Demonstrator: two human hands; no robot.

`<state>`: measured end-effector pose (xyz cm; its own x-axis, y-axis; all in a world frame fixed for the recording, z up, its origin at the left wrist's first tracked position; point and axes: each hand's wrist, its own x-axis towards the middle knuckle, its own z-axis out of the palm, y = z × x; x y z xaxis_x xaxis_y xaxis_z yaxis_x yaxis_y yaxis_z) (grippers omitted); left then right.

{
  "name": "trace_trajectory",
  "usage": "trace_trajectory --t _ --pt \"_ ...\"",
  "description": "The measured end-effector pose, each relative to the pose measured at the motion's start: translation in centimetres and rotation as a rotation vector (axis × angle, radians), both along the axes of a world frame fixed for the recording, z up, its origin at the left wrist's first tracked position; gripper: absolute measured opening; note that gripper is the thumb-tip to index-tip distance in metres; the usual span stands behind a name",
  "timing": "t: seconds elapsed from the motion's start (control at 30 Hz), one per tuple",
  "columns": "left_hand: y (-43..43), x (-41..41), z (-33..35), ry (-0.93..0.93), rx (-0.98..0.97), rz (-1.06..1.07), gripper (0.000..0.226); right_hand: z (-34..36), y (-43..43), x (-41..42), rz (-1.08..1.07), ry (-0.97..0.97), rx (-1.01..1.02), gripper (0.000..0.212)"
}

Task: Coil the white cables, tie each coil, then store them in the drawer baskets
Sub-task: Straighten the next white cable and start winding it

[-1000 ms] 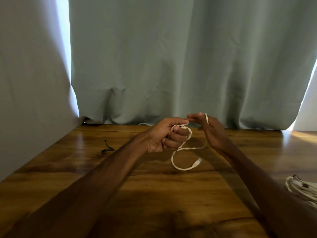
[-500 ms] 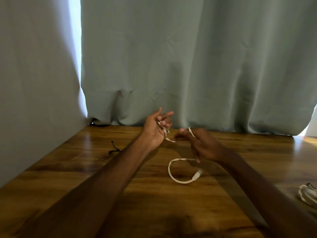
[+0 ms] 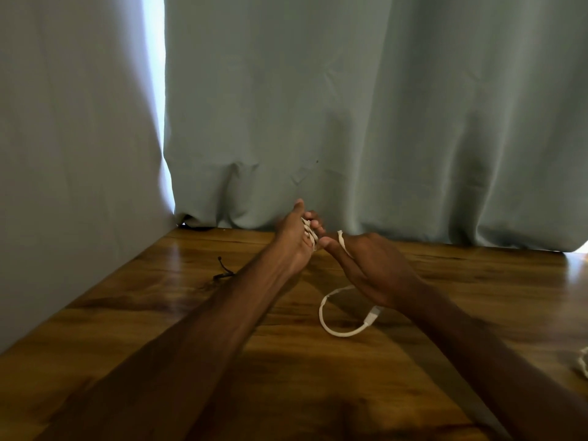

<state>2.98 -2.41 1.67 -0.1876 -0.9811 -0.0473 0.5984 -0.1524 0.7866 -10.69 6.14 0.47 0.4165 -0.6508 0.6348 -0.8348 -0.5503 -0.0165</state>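
Head view, single frame. Both forearms reach in from the bottom edge toward the centre of the frame. The left hand [image 3: 294, 241] is raised at centre, just in front of the lower hem of the curtain [image 3: 350, 122]. Several turns of the white cable [image 3: 324, 313] are wound round its fingers; the thumb points up and the fingers are bent round the turns, so it holds the small coil. The right hand [image 3: 372, 265] sits just right of it and slightly lower, its back to the camera. Thumb and forefinger pinch the cable, one strand showing over the top of the forefinger; the other fingers are hidden under the hand. The two hands' fingertips are almost touching. Below the right hand the free length of the cable drops to the table [image 3: 159, 313] and lies there in one open loop at lower centre. It ends in a white connector [image 3: 372, 316], which rests on the wood just beside the right wrist. A black tie [image 3: 224, 272] lies on the table left of centre, beside the left forearm and apart from the cable. A second white cable [image 3: 584, 366] is partly cut off at the right edge, well apart from the hands; whether it is tied cannot be told. A bright gap in the curtain runs down the upper left.
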Motion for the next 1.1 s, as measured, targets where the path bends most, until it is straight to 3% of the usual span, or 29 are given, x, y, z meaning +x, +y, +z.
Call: trace_trajectory --t 0.13,0.33,0.47,0.63,0.9,1.03,1.1 --pt "-0.4 0.2 0.1 0.005 0.015 0.087 0.048 0.2 0.0 -0.3 0.067 0.009 0.051 0.075" --pt "0.0 0.3 -0.3 -0.089 -0.001 0.143 0.047 0.9 0.5 -0.2 0.164 0.039 0.071 0.050" --pt "-0.1 0.3 -0.3 -0.118 -0.059 0.219 0.045 1.2 1.1 0.5 0.190 0.085 0.039 0.047" --pt "-0.3 -0.6 -1.4 -0.433 -0.226 0.284 0.042 1.6 1.4 0.5 0.184 0.086 -0.066 0.036" --pt "1.6 -2.7 -1.8 -0.574 -0.456 -0.009 0.033 3.0 1.1 -1.8 0.158 -0.090 -0.095 0.033" --pt "4.2 -3.7 -1.3 -0.560 -0.565 -0.168 0.073 3.3 1.2 -2.6 0.210 -0.250 -0.056 0.036" --pt "4.7 -4.1 -1.1 -0.502 -0.551 -0.258 0.075 3.2 1.2 -2.8 0.224 -0.307 -0.043 0.035"
